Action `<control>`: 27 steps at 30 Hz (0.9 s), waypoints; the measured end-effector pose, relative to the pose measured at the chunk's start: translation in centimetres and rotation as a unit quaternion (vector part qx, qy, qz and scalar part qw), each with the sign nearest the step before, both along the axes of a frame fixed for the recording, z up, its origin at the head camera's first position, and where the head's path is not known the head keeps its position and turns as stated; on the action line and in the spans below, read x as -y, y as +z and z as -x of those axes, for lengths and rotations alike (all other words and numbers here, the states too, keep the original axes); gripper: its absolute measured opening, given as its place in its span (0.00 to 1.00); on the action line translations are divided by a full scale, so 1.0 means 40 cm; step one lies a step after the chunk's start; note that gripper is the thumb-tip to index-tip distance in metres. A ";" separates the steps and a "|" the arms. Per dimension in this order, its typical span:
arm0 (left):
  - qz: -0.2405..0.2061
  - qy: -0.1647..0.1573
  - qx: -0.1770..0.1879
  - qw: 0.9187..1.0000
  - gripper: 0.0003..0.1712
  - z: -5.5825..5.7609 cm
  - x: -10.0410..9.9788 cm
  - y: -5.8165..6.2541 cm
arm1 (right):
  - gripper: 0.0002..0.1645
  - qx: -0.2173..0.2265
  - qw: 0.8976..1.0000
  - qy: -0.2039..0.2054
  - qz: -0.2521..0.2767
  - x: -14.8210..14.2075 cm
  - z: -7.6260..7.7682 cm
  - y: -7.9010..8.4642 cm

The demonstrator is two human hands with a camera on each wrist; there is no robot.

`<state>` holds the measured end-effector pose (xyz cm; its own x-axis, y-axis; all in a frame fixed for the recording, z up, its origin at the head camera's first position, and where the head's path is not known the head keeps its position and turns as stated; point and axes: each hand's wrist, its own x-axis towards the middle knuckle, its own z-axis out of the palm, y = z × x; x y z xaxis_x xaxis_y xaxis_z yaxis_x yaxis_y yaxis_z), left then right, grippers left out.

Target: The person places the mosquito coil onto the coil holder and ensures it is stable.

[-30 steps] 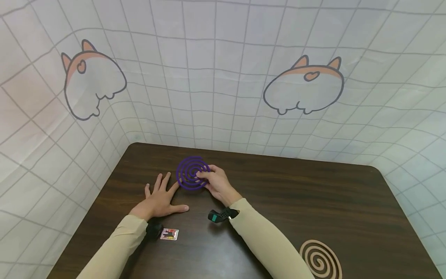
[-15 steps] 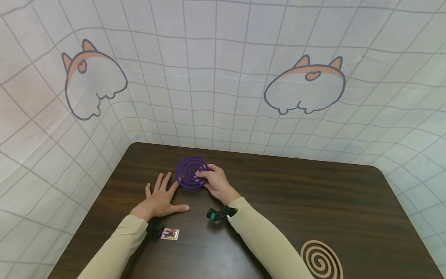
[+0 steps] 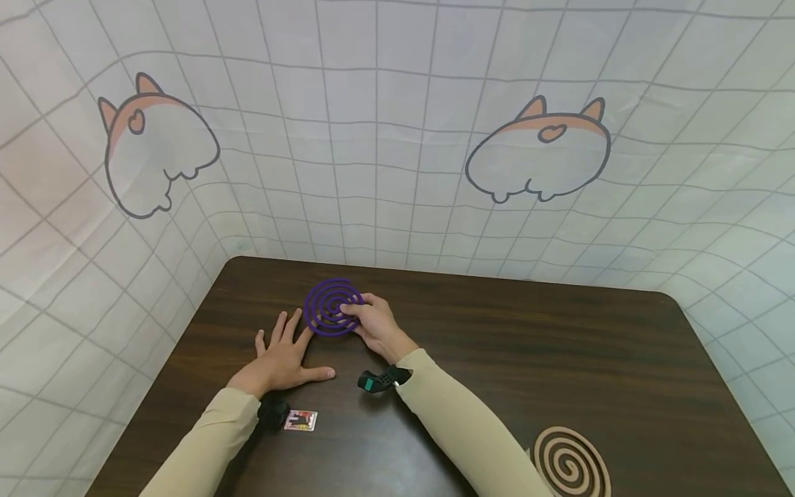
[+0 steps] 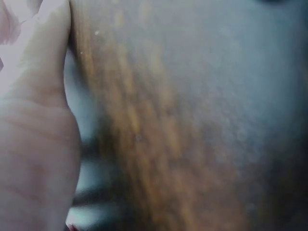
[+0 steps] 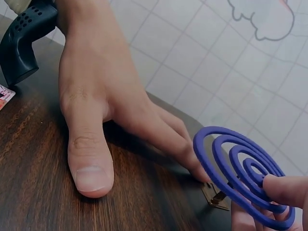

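My right hand (image 3: 379,328) pinches a purple mosquito coil (image 5: 201,156) at its right side, thumb on its upper face. The coil is held tilted over a small brass-coloured metal stand (image 5: 219,198) with an upright tab. Spread out on the dark table, my left hand (image 3: 279,362) has its index fingertip at the stand's edge, with the thumb apart on the wood. The left wrist view is blurred and shows only part of the left hand (image 4: 36,144) beside the table.
A beige mosquito coil (image 3: 559,430) lies at the table's front right, partly behind the right sleeve. By the left wrist is a small printed card (image 3: 301,420). White grid-patterned cloth (image 3: 397,138) hangs behind and beside the table (image 3: 497,345).
The purple coil and my right hand have shifted slightly left over the stand. My left hand stays in place; the head view has moved a little.
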<state>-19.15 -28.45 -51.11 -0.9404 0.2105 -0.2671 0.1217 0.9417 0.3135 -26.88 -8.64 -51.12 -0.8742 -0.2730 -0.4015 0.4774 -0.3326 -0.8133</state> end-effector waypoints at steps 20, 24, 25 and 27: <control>-0.025 -0.001 -0.009 1.000 0.72 0.003 0.012 -0.025 | 0.12 0.001 1.000 -0.022 -0.015 0.042 -0.009 -0.002; -0.021 -0.002 -0.005 1.000 0.72 0.001 0.011 -0.018 | 0.11 0.001 0.999 -0.031 -0.015 0.051 -0.012 -0.003; -0.021 -0.002 -0.002 1.000 0.72 0.000 0.010 -0.016 | 0.11 0.000 0.999 -0.033 -0.016 0.053 -0.013 -0.003; -0.021 -0.003 0.000 1.000 0.72 -0.002 0.007 -0.009 | 0.11 0.001 0.999 -0.035 -0.017 0.055 -0.015 -0.002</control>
